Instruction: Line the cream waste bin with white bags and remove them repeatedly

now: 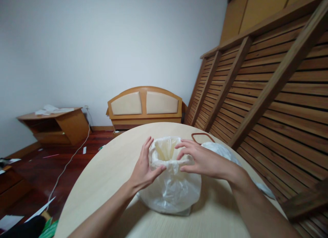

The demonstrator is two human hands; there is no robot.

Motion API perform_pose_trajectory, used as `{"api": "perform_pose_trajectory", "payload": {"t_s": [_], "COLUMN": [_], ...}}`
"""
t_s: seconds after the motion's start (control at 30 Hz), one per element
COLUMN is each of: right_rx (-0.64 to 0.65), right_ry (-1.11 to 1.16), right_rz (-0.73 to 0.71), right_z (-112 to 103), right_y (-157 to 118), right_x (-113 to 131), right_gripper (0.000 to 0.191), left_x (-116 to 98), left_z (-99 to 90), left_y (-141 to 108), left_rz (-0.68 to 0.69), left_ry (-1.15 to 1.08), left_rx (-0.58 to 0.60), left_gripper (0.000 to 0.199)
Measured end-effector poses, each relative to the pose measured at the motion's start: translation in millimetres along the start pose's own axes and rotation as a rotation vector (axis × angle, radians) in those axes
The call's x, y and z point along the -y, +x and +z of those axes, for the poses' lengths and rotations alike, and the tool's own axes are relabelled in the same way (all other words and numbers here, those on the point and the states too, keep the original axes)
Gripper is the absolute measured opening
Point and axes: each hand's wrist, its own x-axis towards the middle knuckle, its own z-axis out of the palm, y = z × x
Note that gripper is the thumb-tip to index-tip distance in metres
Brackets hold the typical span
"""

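A small cream bin [165, 150] lined with a thin white plastic bag [171, 190] stands on the round pale wooden table [107, 176]. My left hand [145, 168] presses the bag against the bin's left side, thumb at the rim. From the other side my right hand [202, 159] curls its fingers over the rim's near right edge and pinches the bag's folded top. Most of the bin's body is covered by loose plastic bunched around it.
Another white plastic bag [220, 150] and a brown ring [202, 137] lie on the table behind my right hand. A slatted wooden frame [269, 94] leans at right. A headboard [145, 106], a low wooden cabinet [55, 125] and a white cable [69, 162] sit on the dark floor.
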Motion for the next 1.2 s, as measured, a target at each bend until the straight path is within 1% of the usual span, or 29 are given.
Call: {"api": "perform_pose_trajectory", "payload": {"t_s": [0.1,0.13,0.23,0.27,0.33,0.4,0.47,0.57,0.7,0.83,0.93,1.03,1.1,1.2], "right_rx": [-0.099,-0.137,-0.250,-0.255,-0.271,-0.288,-0.317,-0.364,-0.393,-0.406,-0.393,-0.379,-0.380,-0.439], "right_ry": [0.009,0.018,0.116,0.164,0.223,0.273,0.307,0.325,0.288,0.227,0.208,0.190,0.158,0.090], "right_rz": [0.007,0.017,0.056,0.073,0.112,0.157,0.190,0.210,0.203,0.190,0.184,0.176,0.168,0.126], "right_z": [14,21,47,56,74,88,98,106,112,114,113,112,112,112], "right_y": [-6,-8,-16,-19,-26,-32,-35,-35,-31,-29,-28,-28,-28,-28], "right_x": [-9,-14,-26,-30,-37,-43,-47,-51,-51,-53,-56,-59,-63,-68], "right_gripper": [0.093,0.108,0.131,0.135,0.135,0.127,0.119,0.107,0.093,0.089,0.084,0.078,0.078,0.090], "left_x": [0,0,-1,0,3,7,13,20,25,26,28,34,38,38], "left_z": [3.2,5.0,10.9,12.6,15.1,16.6,18.0,20.5,22.9,23.6,26.9,32.1,33.9,32.7], "left_y": [-13,-17,-32,-36,-42,-44,-44,-44,-43,-44,-46,-47,-46,-45], "left_rz": [-0.042,-0.053,-0.065,-0.066,-0.070,-0.066,-0.063,-0.092,-0.118,-0.075,-0.085,-0.081,-0.054,-0.036], "left_ry": [-0.001,0.007,0.053,0.069,0.090,0.105,0.121,0.146,0.158,0.187,0.206,0.220,0.243,0.268], "left_rx": [-0.055,-0.069,-0.048,-0.034,-0.017,-0.001,0.014,0.024,0.017,0.014,0.020,0.009,-0.009,-0.033], "left_gripper": [0.093,0.094,0.101,0.103,0.102,0.100,0.098,0.096,0.097,0.101,0.099,0.101,0.105,0.110]}}
